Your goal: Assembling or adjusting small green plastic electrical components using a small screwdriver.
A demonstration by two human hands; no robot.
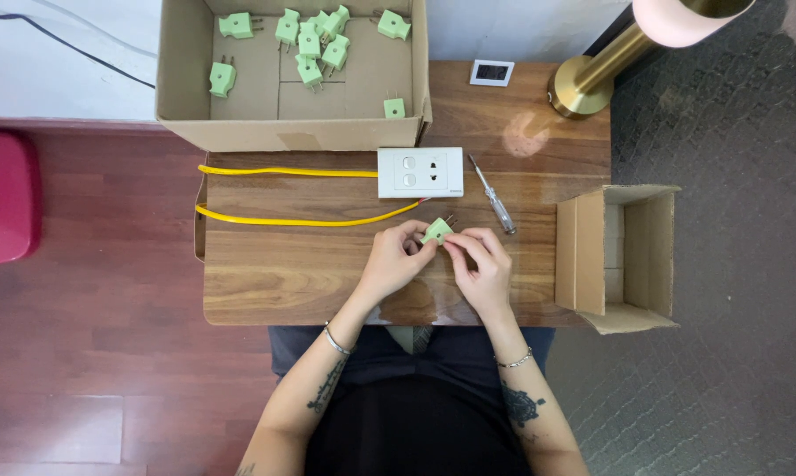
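A small light-green plug [436, 232] with metal prongs is pinched between both hands just above the wooden table [274, 273]. My left hand [393, 260] grips its left side with the fingertips. My right hand [481, 264] holds its right side. A little beyond the hands lies a white socket-and-switch plate [420, 172] with a yellow cable [283, 219] looping out to the left. A clear-handled screwdriver [493, 196] lies just right of the plate.
An open cardboard box [186, 79] at the far edge holds several green plugs [310, 44]. A second cardboard box [622, 256] lies on its side at the table's right end. A brass lamp base [578, 88], a small white device [492, 72] and a red stool [6, 194] are around.
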